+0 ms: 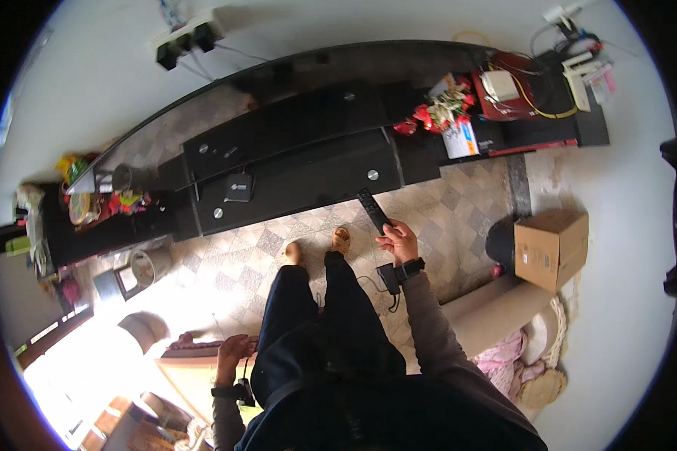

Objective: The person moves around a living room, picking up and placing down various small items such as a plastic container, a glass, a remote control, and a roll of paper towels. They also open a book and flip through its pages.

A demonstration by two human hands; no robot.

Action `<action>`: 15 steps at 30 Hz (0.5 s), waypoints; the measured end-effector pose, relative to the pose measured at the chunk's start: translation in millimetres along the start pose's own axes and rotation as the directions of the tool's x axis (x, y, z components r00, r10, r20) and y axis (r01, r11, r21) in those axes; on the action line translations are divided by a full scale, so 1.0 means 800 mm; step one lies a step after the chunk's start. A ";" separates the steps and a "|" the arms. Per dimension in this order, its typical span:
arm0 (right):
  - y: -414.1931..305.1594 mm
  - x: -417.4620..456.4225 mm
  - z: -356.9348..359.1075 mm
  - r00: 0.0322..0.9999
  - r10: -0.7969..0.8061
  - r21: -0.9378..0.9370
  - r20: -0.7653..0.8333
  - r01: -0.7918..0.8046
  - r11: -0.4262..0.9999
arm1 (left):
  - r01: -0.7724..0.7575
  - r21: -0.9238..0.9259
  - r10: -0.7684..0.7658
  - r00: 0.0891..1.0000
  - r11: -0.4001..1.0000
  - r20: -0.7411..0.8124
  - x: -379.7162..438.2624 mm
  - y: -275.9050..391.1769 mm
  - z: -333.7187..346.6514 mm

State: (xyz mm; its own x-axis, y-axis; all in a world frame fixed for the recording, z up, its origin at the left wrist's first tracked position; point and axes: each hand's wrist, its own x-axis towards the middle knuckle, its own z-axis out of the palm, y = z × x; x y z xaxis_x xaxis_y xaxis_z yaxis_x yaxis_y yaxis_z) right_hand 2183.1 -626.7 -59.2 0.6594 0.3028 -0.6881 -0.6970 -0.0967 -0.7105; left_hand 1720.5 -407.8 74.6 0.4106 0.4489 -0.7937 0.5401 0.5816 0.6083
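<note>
My right hand (400, 242) grips the lower end of a slim black remote control (374, 208). The remote's far end points toward the front edge of a long black TV stand (293, 186). On the stand's lower top sits a small square black set-top box (239, 187). Behind it stretches a large flat TV (293, 84) with a dark, reflective screen. My left hand (236, 350) hangs low beside my left thigh, fingers partly curled; whether anything is in it cannot be made out. Both wrists wear black straps with small boxes and cables.
A vase of red artificial flowers (443, 113) and a white router (499, 85) on a red box stand at the right. A cardboard box (550, 248) rests near a beige sofa (502, 304). A waste bin (149, 266) stands at left on the tiled floor (451, 208).
</note>
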 end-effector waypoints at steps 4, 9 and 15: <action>-0.004 0.011 -0.001 0.999 0.031 -0.004 0.031 -0.031 1.000 | 0.026 0.005 -0.026 1.000 1.000 0.002 -0.006 -0.006 0.015; -0.006 -0.003 -0.029 0.999 0.040 0.042 -0.025 -0.039 0.998 | -0.038 0.061 0.037 0.999 0.997 0.003 0.008 -0.036 0.010; -0.061 -0.065 -0.092 0.983 -0.079 0.210 -0.166 0.113 0.971 | 0.074 0.047 -0.076 0.996 0.996 0.039 0.072 -0.115 -0.039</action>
State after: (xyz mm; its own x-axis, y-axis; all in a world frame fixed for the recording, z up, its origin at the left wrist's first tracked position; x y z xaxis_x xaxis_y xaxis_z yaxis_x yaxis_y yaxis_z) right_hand 2203.9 -707.5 0.6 0.7497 0.1479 -0.6450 -0.6615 0.1392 -0.7369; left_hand 1671.5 -414.1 -26.6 0.3966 0.3772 -0.8369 0.6030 0.5804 0.5473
